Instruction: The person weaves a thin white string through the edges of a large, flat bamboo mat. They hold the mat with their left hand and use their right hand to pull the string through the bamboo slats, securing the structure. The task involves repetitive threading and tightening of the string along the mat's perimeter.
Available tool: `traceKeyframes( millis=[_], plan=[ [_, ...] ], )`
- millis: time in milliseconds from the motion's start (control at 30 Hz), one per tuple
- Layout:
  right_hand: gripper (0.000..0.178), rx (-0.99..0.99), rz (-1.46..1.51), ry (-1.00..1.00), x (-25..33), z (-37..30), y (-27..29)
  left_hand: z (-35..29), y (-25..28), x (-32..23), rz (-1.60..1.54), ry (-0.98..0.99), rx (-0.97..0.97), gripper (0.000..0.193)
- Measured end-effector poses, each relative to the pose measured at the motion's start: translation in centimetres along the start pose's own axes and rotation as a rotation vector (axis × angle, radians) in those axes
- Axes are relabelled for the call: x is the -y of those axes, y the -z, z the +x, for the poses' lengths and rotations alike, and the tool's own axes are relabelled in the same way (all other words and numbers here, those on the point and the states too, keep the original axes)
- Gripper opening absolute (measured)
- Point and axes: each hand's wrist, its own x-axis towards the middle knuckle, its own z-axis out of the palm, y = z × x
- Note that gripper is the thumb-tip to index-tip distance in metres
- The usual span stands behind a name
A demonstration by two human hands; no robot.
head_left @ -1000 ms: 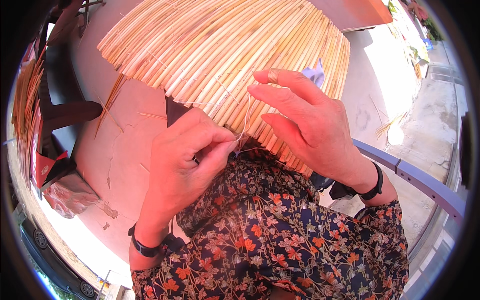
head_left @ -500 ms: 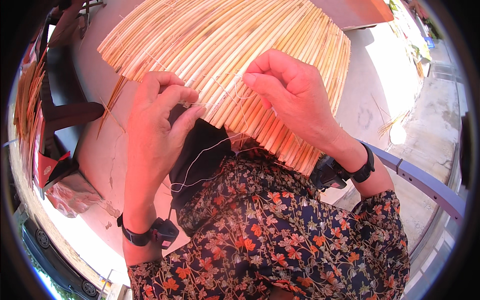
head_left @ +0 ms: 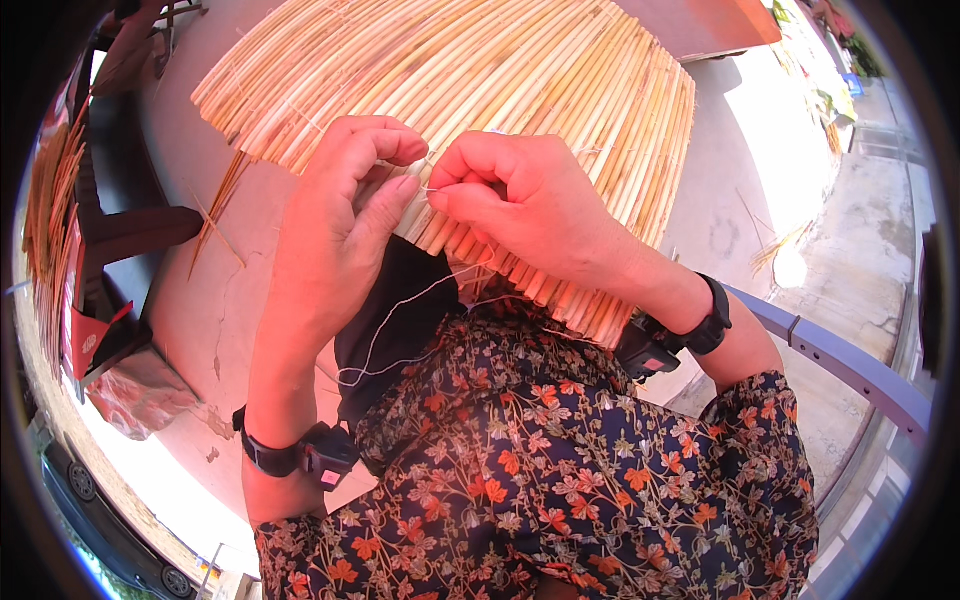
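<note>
A mat of slim straw-coloured reeds [head_left: 480, 70], laid side by side and bound with thread, spreads out before me. At its near left edge my left hand [head_left: 345, 215] is curled, its thumb and forefinger tips a little apart beside a white thread. My right hand [head_left: 535, 205] pinches that thread between thumb and forefinger, over the reeds, close to the left fingertips. A slack length of the white thread [head_left: 385, 325] hangs in a loop over the dark cloth on my lap. The fingers hide part of the mat's edge where the thread runs.
A dark seat [head_left: 130, 225] stands at the left, with a bundle of thin reeds [head_left: 50, 210] beyond it. Loose reeds [head_left: 215, 215] lie by the mat's left edge. A curved grey metal rail [head_left: 850, 360] bends past my right forearm. A reddish board [head_left: 700, 25] is at the far side.
My right hand has moved left and slightly down, up close to the left. My left hand has risen a little, its thumb and forefinger tips wider apart.
</note>
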Motion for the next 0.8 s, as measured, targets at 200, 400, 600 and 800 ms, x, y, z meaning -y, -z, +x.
traceKeyframes(
  millis=[200, 400, 600, 800],
  plan=[
    [0.010, 0.028, 0.146, -0.117, 0.3, -0.5, 1.4, 0.0, -0.1, -0.3, 0.084, 0.046, 0.106, 0.010],
    [0.012, -0.054, 0.715, -0.110, -0.6, -0.4, 2.6, -0.2, -0.2, 0.1, 0.085, 0.022, 0.073, 0.010],
    [0.007, -0.055, -0.039, 0.100, -1.3, 0.3, 1.2, -0.3, -0.2, 0.3, 0.107, 0.001, 0.073, 0.011],
    [0.007, -0.026, -0.200, 0.133, -0.9, 0.0, 0.9, -0.2, -0.2, 0.2, 0.101, 0.025, 0.072, 0.013]
  ],
)
